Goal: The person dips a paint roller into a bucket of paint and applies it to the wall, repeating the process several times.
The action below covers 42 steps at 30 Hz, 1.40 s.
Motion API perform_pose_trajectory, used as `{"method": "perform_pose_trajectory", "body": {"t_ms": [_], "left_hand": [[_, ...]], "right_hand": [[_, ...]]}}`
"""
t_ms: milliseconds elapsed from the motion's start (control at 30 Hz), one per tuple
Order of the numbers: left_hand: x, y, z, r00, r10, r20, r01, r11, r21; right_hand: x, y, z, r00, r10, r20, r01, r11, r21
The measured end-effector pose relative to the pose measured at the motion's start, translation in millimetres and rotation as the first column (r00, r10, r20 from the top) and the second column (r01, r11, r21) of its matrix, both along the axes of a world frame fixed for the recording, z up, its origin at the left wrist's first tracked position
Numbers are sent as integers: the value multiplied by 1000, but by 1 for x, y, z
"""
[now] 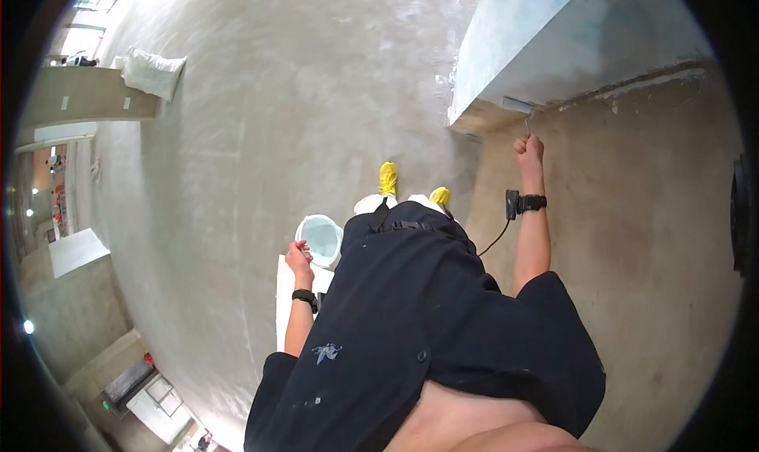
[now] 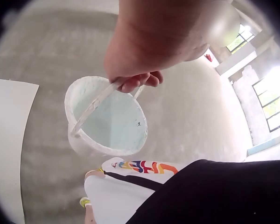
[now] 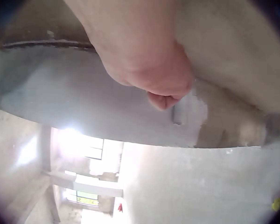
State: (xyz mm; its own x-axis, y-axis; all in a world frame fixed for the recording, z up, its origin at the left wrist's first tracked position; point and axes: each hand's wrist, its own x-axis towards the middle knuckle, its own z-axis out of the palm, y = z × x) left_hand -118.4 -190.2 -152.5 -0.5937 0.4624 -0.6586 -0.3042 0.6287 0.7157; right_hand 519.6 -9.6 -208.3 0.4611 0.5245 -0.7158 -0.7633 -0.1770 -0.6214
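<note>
The right hand [image 1: 530,153] grips the handle of a small paint roller [image 1: 517,105], whose pale sleeve lies against the underside of a partly whitened beam or ledge [image 1: 545,56]. In the right wrist view the curled right hand [image 3: 154,74] hides most of the handle, and a wet pale patch [image 3: 193,114] shows beside it. Down at the person's side, the left hand [image 1: 300,262] holds a white bucket [image 1: 336,256] by its handle. Curled fingers of the left hand [image 2: 140,65] hook round that handle in the left wrist view; pale liquid or coating shows inside the bucket [image 2: 142,140].
A white board [image 1: 283,302] lies on the floor beside the bucket. The person's yellow shoes [image 1: 387,178] stand below the beam's corner. A bare brownish wall [image 1: 632,215] rises at the right. A white sack [image 1: 152,72] lies farther off at the upper left.
</note>
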Motion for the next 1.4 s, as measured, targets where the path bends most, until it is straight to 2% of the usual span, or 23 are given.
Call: {"method": "perform_pose_trajectory", "body": {"t_ms": [67, 167, 233, 300, 367, 500, 533, 567, 700, 800, 867, 900, 967, 1000, 1067, 1133, 1333, 1400], "left_hand": [[-2, 1, -4, 1000, -1, 19, 1, 1000, -16], [-6, 13, -12, 999, -35, 15, 35, 999, -28], [-5, 11, -11, 998, -65, 20, 65, 998, -24], [-4, 14, -7, 996, -89, 23, 89, 996, -21], [-2, 14, -4, 996, -86, 20, 86, 996, -18], [0, 13, -3, 998, -64, 16, 64, 998, -14], [-2, 12, -4, 999, -34, 31, 35, 999, -20], [-4, 12, -6, 999, -3, 47, 4, 1000, -25], [-3, 9, -1, 998, 19, 67, -19, 1000, -1], [-4, 7, -2, 999, 12, 49, -12, 1000, -16], [-3, 11, -4, 999, -6, 45, 7, 1000, -15], [-6, 10, -7, 999, -11, 50, 12, 1000, -17], [-9, 9, -11, 998, -20, 61, 21, 1000, -22], [-9, 10, -12, 998, -28, 53, 30, 999, -37], [-7, 11, -13, 998, -39, 47, 42, 998, -54], [-7, 11, -12, 997, -72, 9, 73, 996, -47], [-10, 9, -15, 998, -53, 36, 53, 999, -2], [-9, 9, -13, 998, -40, 39, 39, 999, 14]], "right_hand": [[-7, -14, 46, 991, 2, 132, -8, 999, 41], [-10, -24, 100, 982, 24, 190, -45, 993, 106], [-21, -35, 154, 974, -8, 226, -21, 992, 124], [-28, -36, 175, 965, -35, 261, -2, 990, 141], [-29, -34, 177, 941, 4, 337, -24, 998, 55], [-10, -20, 110, 923, 34, 384, -21, 999, -38], [-5, -16, 89, 923, 69, 379, -31, 994, -107], [-2, -9, 76, 922, 104, 373, -42, 984, -172], [4, 12, 49, 914, 104, 393, -17, 976, -218], [12, 13, 12, 886, 172, 430, -38, 952, -303], [-1, 17, 9, 614, 325, 719, 104, 870, -482], [-15, 18, 29, 610, 315, 727, 112, 874, -473], [-60, -5, 96, 204, 546, 813, 151, 803, -577], [-78, -11, 119, 201, 543, 815, 159, 803, -574], [-103, -19, 148, -71, 554, 829, 92, 832, -548], [-109, -22, 142, -83, 584, 807, 122, 810, -574], [-93, -31, 90, -84, 634, 769, 185, 768, -613], [-82, -30, 86, -12, 611, 792, 234, 771, -592]]}}
